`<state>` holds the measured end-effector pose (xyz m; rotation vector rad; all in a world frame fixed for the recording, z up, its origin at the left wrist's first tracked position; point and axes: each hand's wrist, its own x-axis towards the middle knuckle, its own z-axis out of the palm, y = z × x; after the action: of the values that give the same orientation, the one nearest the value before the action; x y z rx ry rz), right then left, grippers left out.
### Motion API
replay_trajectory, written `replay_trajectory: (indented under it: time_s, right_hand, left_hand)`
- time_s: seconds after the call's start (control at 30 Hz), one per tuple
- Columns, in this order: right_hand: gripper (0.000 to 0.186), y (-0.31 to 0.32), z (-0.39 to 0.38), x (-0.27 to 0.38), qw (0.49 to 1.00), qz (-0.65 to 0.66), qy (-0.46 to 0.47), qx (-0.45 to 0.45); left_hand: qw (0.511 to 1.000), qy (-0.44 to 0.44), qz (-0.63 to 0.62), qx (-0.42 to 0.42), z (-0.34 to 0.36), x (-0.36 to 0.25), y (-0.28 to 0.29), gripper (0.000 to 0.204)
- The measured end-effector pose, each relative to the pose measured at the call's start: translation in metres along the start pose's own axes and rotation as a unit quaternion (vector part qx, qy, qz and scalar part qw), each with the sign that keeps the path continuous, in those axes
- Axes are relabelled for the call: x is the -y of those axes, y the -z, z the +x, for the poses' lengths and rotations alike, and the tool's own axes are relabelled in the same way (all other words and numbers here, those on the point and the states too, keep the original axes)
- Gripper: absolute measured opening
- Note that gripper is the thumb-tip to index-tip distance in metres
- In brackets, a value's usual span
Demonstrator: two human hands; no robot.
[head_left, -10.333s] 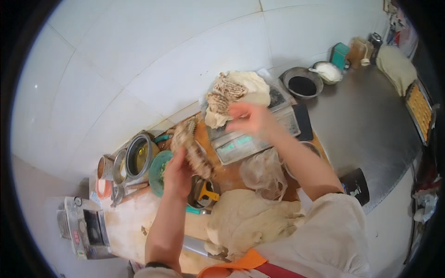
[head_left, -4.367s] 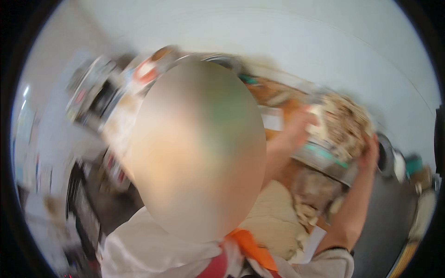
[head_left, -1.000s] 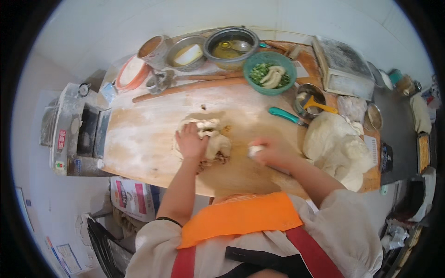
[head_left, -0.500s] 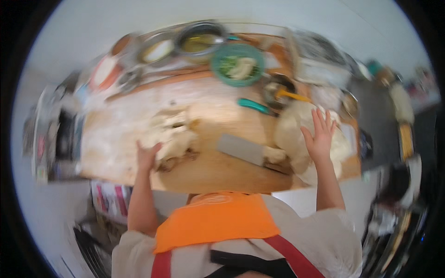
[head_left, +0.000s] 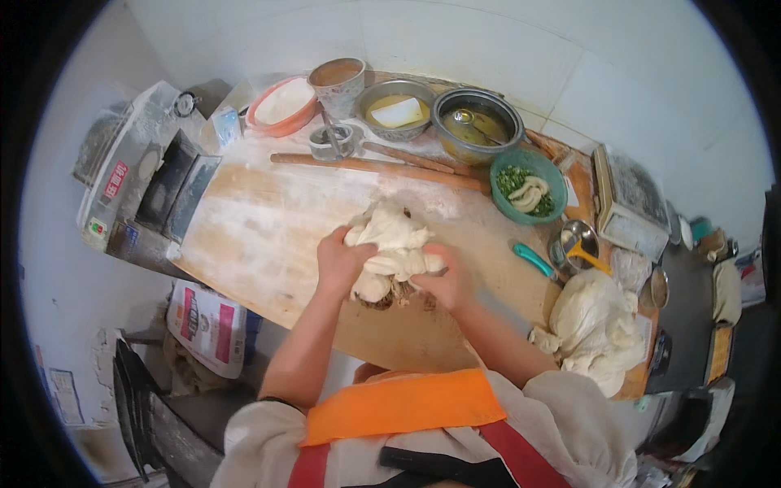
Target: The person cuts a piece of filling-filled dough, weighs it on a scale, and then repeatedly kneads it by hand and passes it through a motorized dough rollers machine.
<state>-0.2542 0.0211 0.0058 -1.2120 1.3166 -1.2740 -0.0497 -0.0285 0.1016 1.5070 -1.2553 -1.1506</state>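
Note:
Between my two hands is a lumpy pile of pale dough (head_left: 394, 236), with dark brown bits showing along its near underside. My left hand (head_left: 338, 262) presses on the pile's left side, thumb laid over the top. From the right, my right hand (head_left: 446, 281) wraps its fingers round the other edge. Both hands grip the dough low over the floured wooden worktop (head_left: 268, 236). Off to the right, beyond my right forearm, rests a large smooth mass of dough (head_left: 598, 325). The cleaver is not visible now.
A teal-handled tool (head_left: 533, 260) and a metal bowl with a yellow utensil (head_left: 576, 244) are at the right. Further back stand a green bowl of chopped greens (head_left: 527, 191), a pot of liquid (head_left: 478, 126) and rolling pins (head_left: 382, 169). A machine (head_left: 154, 175) borders the left.
My right hand has left the large dough mass and come to the dough pile, which both hands now hold. The view has turned toward the left.

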Motion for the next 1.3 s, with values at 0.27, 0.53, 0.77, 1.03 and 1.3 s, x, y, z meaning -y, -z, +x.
replay_trajectory:
  time_s: [0.27,0.53,0.77,1.03,1.3]
  right_hand:
    - [0.062,0.012,0.102,-0.009,0.946,-0.313,-0.076,0.047]
    - [0.059,0.006,0.159,-0.019,0.936,-0.339,-0.089,0.041]
    - [0.063,-0.009,-0.001,-0.011,0.922,-0.378,-0.062,0.051]
    - [0.060,-0.010,0.028,-0.031,0.916,-0.399,0.014,0.024]
    - [0.074,0.041,-0.002,0.004,0.969,-0.109,-0.183,0.124]
  left_hand:
    - [0.922,-0.054,0.382,0.003,0.120,0.044,-0.059,0.044]
    - [0.943,-0.043,0.330,-0.017,0.140,0.071,-0.058,0.041]
    - [0.966,-0.107,0.234,0.037,0.000,0.106,-0.003,0.039]
    - [0.966,-0.120,0.227,0.024,0.035,0.131,-0.012,0.039]
    - [0.875,-0.181,0.417,0.166,-0.007,0.041,0.005,0.095]
